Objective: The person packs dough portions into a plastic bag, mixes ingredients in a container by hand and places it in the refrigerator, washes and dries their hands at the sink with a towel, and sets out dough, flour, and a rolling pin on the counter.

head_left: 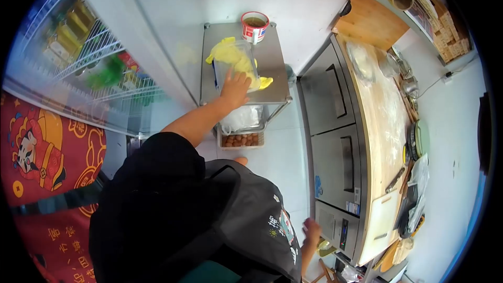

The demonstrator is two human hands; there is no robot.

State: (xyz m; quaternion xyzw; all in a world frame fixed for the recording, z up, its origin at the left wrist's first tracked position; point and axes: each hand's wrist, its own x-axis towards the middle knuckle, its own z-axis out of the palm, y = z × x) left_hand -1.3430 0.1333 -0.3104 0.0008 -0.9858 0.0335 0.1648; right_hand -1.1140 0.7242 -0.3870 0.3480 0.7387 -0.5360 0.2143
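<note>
My left hand (235,90) reaches onto a small steel table (272,63), its fingers spread over a clear plastic container (242,55) that has a bright yellow cloth (225,51) about it. Whether the fingers grip the container's edge is hard to tell; they look apart and laid on it. Behind the container stands a red and white mug (255,27) with brownish contents. My right hand (312,229) hangs low beside the dark apron, near the steel cabinet front, slightly blurred, with its fingers hard to make out.
Below the steel table is a crate of eggs (242,140) with a plastic bag (243,119) above it. A glass-door fridge (99,57) stands at the left. Along the right runs a floury wooden worktop (385,126) over steel cabinets (335,167), holding a knife (395,179) and bowls.
</note>
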